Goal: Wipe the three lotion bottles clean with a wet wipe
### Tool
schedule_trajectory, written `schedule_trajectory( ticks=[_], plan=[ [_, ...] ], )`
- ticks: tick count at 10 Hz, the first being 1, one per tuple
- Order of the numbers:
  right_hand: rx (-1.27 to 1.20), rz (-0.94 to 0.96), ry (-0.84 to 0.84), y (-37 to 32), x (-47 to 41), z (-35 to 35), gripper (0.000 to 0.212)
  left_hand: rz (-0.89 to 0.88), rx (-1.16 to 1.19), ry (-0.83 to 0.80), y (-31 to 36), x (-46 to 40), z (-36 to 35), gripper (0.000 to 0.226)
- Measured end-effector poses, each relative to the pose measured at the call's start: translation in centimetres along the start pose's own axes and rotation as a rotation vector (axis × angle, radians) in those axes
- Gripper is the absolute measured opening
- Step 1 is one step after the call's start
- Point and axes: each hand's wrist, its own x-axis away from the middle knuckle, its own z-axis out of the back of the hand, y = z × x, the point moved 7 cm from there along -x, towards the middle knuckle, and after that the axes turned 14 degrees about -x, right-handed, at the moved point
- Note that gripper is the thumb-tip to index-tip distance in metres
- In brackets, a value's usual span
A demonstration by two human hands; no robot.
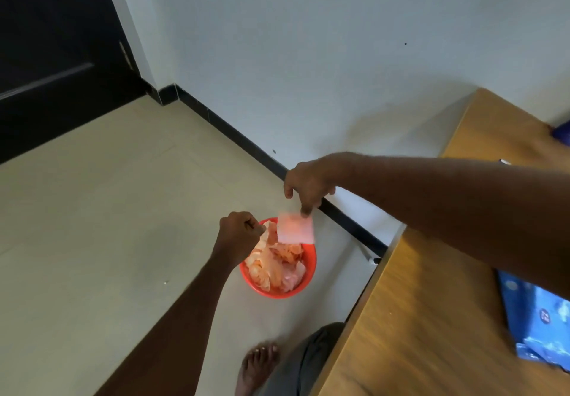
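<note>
Nearest the camera, a bare foot (257,368) is planted on the pale tiled floor (92,226), with a grey trouser leg (303,361) just beside it. To the right, the wooden worktop (431,318) is seen, and a blue wipes packet (539,315) lies flat on it near the right edge of the view.

Both arms are stretched forward over the floor. The left hand (239,235) is held as a closed fist just beside the left rim of a red bin (303,275); whether anything is gripped inside it cannot be told. The right hand (308,184) is held above the bin, its fingers (307,209) pointed downward and pinched on the top edge of a wet wipe (296,227). The wipe hangs as a flat, blurred, whitish sheet over the far side of the bin, tinted pink by the red behind it.

The bin stands on the floor close to the black skirting board (246,146) of the white wall (308,56) and is filled with crumpled used wipes (274,266). A dark door (52,56) is seen at upper left. No lotion bottle can be made out; only a sliver of something blue (563,132) shows at the far end of the worktop.
</note>
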Motion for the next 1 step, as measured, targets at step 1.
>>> schedule_trajectory(
  ticks=[1],
  plan=[
    [0.09, 0.039, 0.058, -0.45, -0.07, 0.27, 0.064, 0.009, 0.009, -0.028, -0.7, -0.53, -0.93, 0.027]
  ],
)
